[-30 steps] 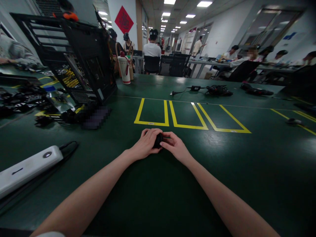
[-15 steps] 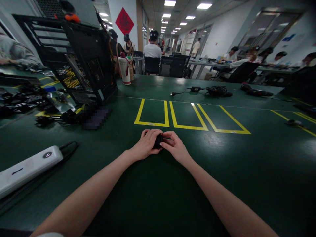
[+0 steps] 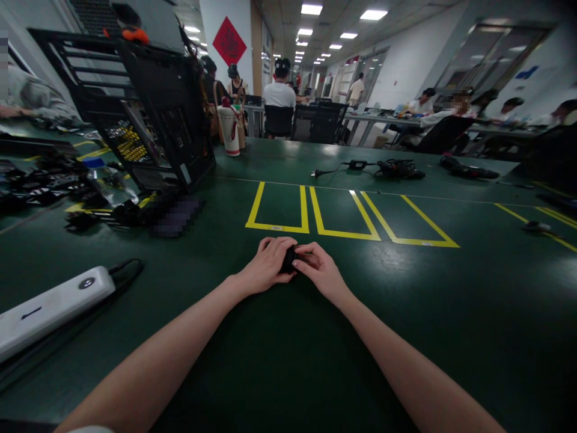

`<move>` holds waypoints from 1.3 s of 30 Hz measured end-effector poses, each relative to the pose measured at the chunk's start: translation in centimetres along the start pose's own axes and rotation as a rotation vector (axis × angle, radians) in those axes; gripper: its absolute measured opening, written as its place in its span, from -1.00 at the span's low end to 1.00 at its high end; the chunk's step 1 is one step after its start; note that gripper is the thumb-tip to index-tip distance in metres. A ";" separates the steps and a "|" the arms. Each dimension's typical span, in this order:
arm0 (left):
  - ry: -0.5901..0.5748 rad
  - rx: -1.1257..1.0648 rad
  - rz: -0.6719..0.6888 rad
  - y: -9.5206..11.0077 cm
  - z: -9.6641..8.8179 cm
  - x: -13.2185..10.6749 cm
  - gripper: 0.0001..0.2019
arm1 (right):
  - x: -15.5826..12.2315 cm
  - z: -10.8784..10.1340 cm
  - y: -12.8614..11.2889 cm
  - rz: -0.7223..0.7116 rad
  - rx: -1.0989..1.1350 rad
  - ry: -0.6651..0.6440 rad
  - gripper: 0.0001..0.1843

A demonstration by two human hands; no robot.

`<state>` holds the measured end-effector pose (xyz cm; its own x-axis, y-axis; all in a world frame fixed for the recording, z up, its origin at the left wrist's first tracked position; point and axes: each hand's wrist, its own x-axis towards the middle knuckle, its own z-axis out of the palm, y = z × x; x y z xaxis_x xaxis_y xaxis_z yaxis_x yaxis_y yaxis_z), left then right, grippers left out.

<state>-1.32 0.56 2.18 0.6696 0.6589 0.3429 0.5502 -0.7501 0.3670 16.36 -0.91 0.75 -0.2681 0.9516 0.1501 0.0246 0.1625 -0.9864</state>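
A small black object (image 3: 289, 260) sits between my two hands, low over the green table (image 3: 288, 373); its kind cannot be made out. My left hand (image 3: 269, 264) is closed round it from the left, fingers over the top and thumb below, hiding much of it. From the right, the thumb and fingertips of my right hand (image 3: 321, 269) pinch its edge. Just beyond the hands, yellow tape outlines (image 3: 277, 228) mark the table surface.
To the left lie a white power strip (image 3: 58, 310), a tall black computer case (image 3: 162, 108) and a pile of black parts (image 3: 40, 180). A paper cup (image 3: 229, 129) stands behind. Farther back are a cable with an adapter (image 3: 358, 164) and several seated people.
The view has shifted very slightly. Both hands keep nearly the same place and hold on the black object.
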 end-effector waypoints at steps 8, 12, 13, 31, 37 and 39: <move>0.022 0.005 -0.005 -0.3 0.3 0.0 -0.44 | 0.1 -0.2 0.5 0.041 0.058 -0.077 -0.65; 0.022 -0.011 -0.012 -0.2 0.2 0.0 -0.45 | 0.0 0.1 0.3 0.044 0.080 -0.061 -0.71; 0.023 -0.012 -0.013 -0.1 0.2 0.0 -0.46 | 0.0 0.1 0.1 0.044 0.074 -0.050 -0.73; 0.020 -0.004 -0.008 -0.2 0.2 0.0 -0.45 | -0.1 0.2 -0.7 0.056 0.058 -0.034 -0.75; 0.021 0.011 -0.009 -0.3 0.3 0.0 -0.45 | 0.2 -0.2 0.0 0.072 0.082 -0.080 -0.67; 0.014 0.009 -0.010 -0.2 0.3 -0.1 -0.44 | 0.1 -0.2 0.3 0.054 0.113 -0.103 -0.64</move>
<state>-1.33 0.66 1.82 0.6572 0.6667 0.3515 0.5611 -0.7442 0.3624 16.54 -0.68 0.53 -0.3671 0.9253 0.0949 -0.0655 0.0761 -0.9949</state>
